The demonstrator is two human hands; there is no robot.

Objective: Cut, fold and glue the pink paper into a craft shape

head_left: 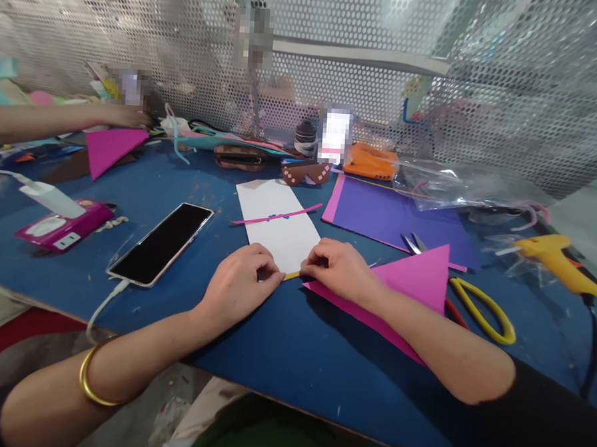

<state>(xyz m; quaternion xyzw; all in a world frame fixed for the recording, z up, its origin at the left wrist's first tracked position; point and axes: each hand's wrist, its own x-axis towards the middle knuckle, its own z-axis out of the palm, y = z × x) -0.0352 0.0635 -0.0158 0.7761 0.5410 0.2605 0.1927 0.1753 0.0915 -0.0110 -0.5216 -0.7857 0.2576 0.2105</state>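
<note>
My left hand (pixel 240 280) and my right hand (pixel 341 269) pinch the two ends of a short yellow strip (pixel 292 275). The strip lies along the near edge of a white sheet (pixel 282 243) on the table. Across the sheet's middle runs a thin pink strip (pixel 299 211), with small blue marks beside it. Beneath my right wrist is a pink triangular piece of paper (pixel 420 276). Scissors with yellow handles (pixel 484 312) are partly covered by that triangle.
Left of the sheet lies a phone (pixel 162 243) on a cable, near a magenta power strip (pixel 68 225). Purple paper (pixel 399 209) and a yellow glue gun (pixel 557 260) are at the right. Another person's arm (pixel 48 120) reaches in at far left. Mesh (pixel 359 20) stands behind.
</note>
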